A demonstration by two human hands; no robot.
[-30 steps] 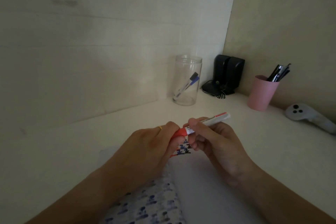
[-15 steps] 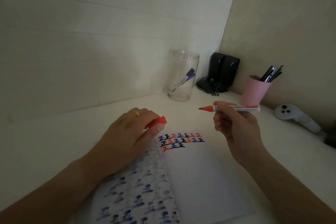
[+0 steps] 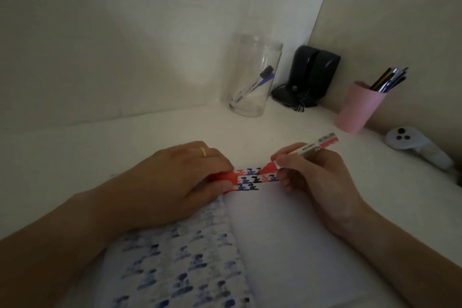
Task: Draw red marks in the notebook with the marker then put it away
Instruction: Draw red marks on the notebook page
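An open notebook (image 3: 287, 245) lies on the white desk in front of me. Its right page carries rows of red, blue and black marks (image 3: 255, 179) near the top; the left page shows blue bleed-through. My right hand (image 3: 315, 172) grips the uncapped red marker (image 3: 307, 151), with the red tip down on the top rows of marks. My left hand (image 3: 185, 180) rests on the left page and pinches the red cap (image 3: 228, 177) between thumb and fingers.
A clear glass jar (image 3: 255, 77) with a blue marker inside stands at the back. Black speakers (image 3: 312, 75) sit in the corner. To the right stand a pink cup (image 3: 355, 110) of pens and a white controller (image 3: 415, 145).
The cap came off the marker a second ago. Since half a second ago, my right hand has lowered the marker tip onto the page, and my left hand with the cap has settled on the notebook.
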